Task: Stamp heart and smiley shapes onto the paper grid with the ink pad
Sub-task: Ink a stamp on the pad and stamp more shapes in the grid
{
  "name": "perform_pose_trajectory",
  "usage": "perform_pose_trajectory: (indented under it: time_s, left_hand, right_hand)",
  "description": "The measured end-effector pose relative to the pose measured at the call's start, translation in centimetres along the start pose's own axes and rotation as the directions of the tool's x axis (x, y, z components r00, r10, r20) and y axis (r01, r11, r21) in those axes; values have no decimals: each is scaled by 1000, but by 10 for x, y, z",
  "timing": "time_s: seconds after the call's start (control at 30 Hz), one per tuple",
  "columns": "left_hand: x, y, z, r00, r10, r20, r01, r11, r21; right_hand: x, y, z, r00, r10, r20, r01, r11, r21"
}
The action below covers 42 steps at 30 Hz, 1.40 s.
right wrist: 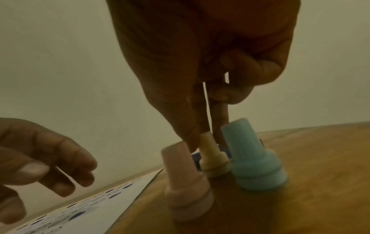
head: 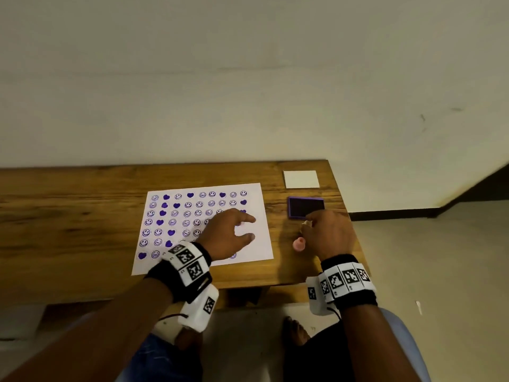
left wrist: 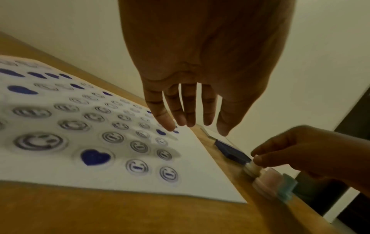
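Paper [head: 264,244] lies flat on the wooden table [head: 68,216], its grid mostly filled with purple hearts and smileys; the lower right part is bare so far as our left hand lets us see. Just right of the sheet sits the ink pad [head: 305,206], lid off, and nearer us three stamps stand upright close together: a cream stamp [right wrist: 213,158], a pink stamp [right wrist: 186,186] and a blue stamp [right wrist: 258,161]. Our right hand [head: 329,234] pinches the top of the cream stamp between thumb and fingertips, the remaining fingers curled in; whether the stamp has left the table we cannot tell. Our left hand [head: 228,232] hovers above the sheet with fingers spread and relaxed, holding nothing. We judge we are between stampings, either picking up or setting down a stamp. If picking up, next we need to ink it squarely on the pad, then press it straight down into a bare cell while the left hand steadies the sheet.
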<state>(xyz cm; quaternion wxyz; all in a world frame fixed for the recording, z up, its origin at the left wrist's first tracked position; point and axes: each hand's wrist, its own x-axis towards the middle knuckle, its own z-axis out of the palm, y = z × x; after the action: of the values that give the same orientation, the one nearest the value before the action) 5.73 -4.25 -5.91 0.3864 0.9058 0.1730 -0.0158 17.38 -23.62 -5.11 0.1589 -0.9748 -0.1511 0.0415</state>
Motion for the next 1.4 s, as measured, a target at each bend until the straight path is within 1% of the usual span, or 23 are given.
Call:
perform_pose_trajectory:
  time_s: [0.07,0.1,0.13,0.17,0.23,0.3,0.37,0.4,0.47,0.53,0.6,0.67,0.77,0.87,0.97,1.07,1.1,1.13,1.2,1.23,1.33,1.4]
  left_hand:
    - [4,10,12,1000,17,6,-16,999,-49]
    - [7,15,17,1000,24,6,-24,997,-73]
    - [10,22,20,999,32,0,-32,994,-107]
    - [13,30,23,999,33,-16,-35,987,-160]
    - [20,45,27,999,40,-38,-49,960,-277]
    - [27,59,32,998,50,-22,-55,928,-368]
    - [32,69,38,998,56,-9,-54,896,-441]
    - [34,72,41,998,59,-25,-64,888,-456]
    - [37,76,44,995,54,-90,-88,893,-441]
    - [39,77,45,992,43,-118,-90,901,-425]
    - [39,75,45,993,46,-106,-86,910,-406]
    - [38,74,44,994,49,-95,-83,913,-399]
    - [38,72,43,995,42,-89,-77,895,-440]
    - [38,72,48,996,34,-85,-71,873,-482]
    - [42,72,53,996,28,-84,-67,861,-504]
    - [45,65,53,995,-11,-96,-42,845,-533]
    - [46,61,52,994,-38,-101,-23,839,-544]
    - [46,56,52,993,-55,-104,-9,843,-538]
    - [45,50,53,994,-40,-100,-9,894,-447]
    - [45,48,55,996,-21,-88,-15,921,-390]
    - [46,47,62,999,4,-46,-18,953,-304]
    - [50,47,66,999,-21,-45,6,955,-297]
  right_hand:
    - [2,3,-1,999,34,3,-34,997,69]
    - [5,5,-2,998,59,1,-59,988,145]
    - [8,8,-5,996,88,5,-86,963,255]
    - [10,10,-8,994,104,13,-101,915,389]
    - [12,9,-13,995,98,22,-90,774,627]
    - [10,7,-16,998,61,30,-63,653,755]
    - [7,6,-18,999,25,35,-43,553,832]
    - [5,6,-19,999,13,33,-35,505,862]
    - [5,7,-22,1000,5,31,-30,437,899]
    - [5,8,-22,999,5,32,-31,410,911]
    - [6,10,-21,999,20,41,-45,416,908]
    - [7,11,-20,996,35,81,-88,410,908]
    - [9,12,-17,990,83,117,-141,386,912]
    - [10,11,-15,984,128,125,-164,372,914]
    - [11,13,-12,981,147,126,-171,354,920]
    - [15,23,-15,965,243,102,-179,319,931]
    - [18,29,-17,955,280,97,-180,288,941]
    - [20,35,-20,947,303,107,-182,231,956]
    - [22,41,-23,940,305,152,-185,82,979]
    - [22,41,-23,941,293,170,-190,42,981]
    - [20,38,-20,949,256,186,-210,68,975]
    - [20,36,-20,950,238,203,-217,32,976]
